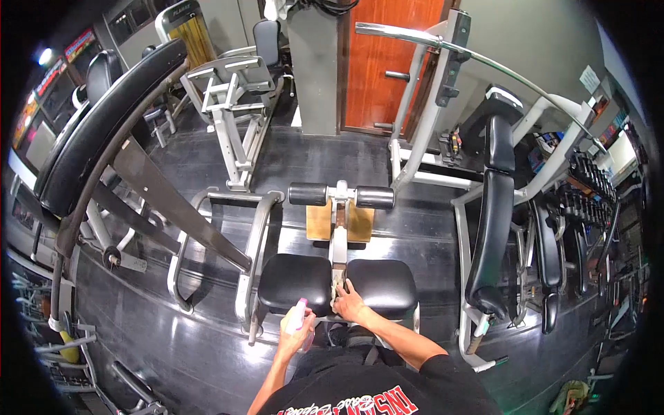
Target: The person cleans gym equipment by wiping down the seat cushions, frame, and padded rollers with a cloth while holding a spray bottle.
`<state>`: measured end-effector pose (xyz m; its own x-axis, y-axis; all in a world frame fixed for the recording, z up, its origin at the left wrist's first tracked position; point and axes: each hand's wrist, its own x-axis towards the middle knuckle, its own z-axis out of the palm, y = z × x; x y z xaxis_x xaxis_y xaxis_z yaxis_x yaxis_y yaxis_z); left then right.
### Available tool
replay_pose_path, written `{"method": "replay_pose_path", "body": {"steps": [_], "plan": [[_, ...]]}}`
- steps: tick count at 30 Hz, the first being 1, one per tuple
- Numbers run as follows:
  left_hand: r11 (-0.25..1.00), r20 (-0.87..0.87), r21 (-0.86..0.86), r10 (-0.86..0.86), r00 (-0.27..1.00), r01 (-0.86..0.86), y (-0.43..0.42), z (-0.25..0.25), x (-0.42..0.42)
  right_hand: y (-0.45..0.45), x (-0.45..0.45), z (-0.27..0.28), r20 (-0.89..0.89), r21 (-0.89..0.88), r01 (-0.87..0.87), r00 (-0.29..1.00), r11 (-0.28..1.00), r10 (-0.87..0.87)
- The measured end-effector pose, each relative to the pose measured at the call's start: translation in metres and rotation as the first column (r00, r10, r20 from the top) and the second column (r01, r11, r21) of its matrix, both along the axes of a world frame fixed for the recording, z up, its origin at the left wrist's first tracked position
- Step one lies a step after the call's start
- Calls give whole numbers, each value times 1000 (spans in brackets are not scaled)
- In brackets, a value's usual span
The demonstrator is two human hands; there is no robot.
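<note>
My left hand (293, 337) is wrapped round a small spray bottle (297, 317), pale with a pink top, in front of the left black seat pad (294, 280). My right hand (351, 305) reaches into the gap between that pad and the right black seat pad (384, 285). Its fingers are at the metal centre bar (339, 252), against a small pale thing (335, 290) that is too hidden to name. Farther along the bar are two black padded rollers (308, 193).
A wooden footplate (361, 223) sits below the rollers. On the left rises a machine with a long black pad (114, 124). On the right stand a padded bench (494, 235) and a rack with a long barbell (512, 66). Dumbbells (588, 190) line the far right.
</note>
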<state>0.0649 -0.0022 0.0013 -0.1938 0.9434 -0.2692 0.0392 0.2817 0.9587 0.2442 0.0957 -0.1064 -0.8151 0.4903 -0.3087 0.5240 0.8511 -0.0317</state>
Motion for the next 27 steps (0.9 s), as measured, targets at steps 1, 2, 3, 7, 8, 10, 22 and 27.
{"method": "replay_pose_path", "body": {"steps": [1, 2, 3, 7, 8, 10, 22, 27], "plan": [[1000, 5, 15, -19, 1000, 19, -1, 0, -1, -3, 2, 1, 0, 1, 10, 1000, 1000, -10], [999, 10, 30, -39, 999, 39, -2, -1, -3, -7, 4, 1, -26, -6, 0, 1000, 1000, 0], [998, 12, 31, -52, 999, 51, -3, -1, -4, -12, 6, 5, -52, -12, -10, 999, 1000, 9], [995, 6, 29, -92, 996, 92, -14, 4, -11, -36, 6, 29, -47, -28, 15, 999, 999, -16], [995, -1, 28, -99, 995, 99, -17, 6, -13, -40, 8, 31, -43, -25, 19, 999, 1000, -20], [994, 3, 61, -94, 996, 93, -24, 8, -16, -50, 13, 33, -34, -136, 25, 999, 990, -30], [984, 65, 38, -177, 982, 175, -80, 11, -40, -131, 51, 76, -392, -581, 472, 552, 663, -736], [975, 93, 116, -202, 975, 191, -99, 7, -43, -172, 53, 97, -513, -700, 591, -24, 402, -858]]}}
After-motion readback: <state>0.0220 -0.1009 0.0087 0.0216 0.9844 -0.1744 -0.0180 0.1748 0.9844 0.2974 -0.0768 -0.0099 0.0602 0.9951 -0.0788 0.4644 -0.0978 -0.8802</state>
